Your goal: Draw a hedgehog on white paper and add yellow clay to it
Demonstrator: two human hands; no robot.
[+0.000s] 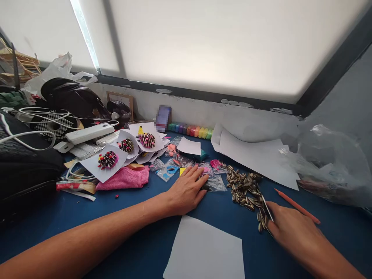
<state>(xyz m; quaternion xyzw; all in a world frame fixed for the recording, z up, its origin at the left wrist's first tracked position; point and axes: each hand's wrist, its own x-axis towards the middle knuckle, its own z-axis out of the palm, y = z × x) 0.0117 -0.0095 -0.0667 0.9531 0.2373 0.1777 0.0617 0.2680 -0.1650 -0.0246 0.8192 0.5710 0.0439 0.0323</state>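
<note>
My left hand (188,190) lies with fingers stretched out over small clear plastic bags (215,183) of coloured clay. Yellow and pink pieces show beside its fingers. At the right, my right hand (293,228) is closed around a thin tool with a pale, shiny edge (267,208); its kind is unclear and slightly blurred. That tool's far end reaches the loose pile of striped sunflower seeds (242,186). A sheet of white paper (207,250) rests in front of me, between my forearms. An orange pencil (298,206) lies just beyond my right hand.
Seed-covered clay figures (108,160) on white papers and a pink cloth (123,178) lie left. A row of coloured clay (192,131) stands by the wall. White sheets (255,153) and a plastic bag (334,166) are at right. A black bag (26,166) borders the left.
</note>
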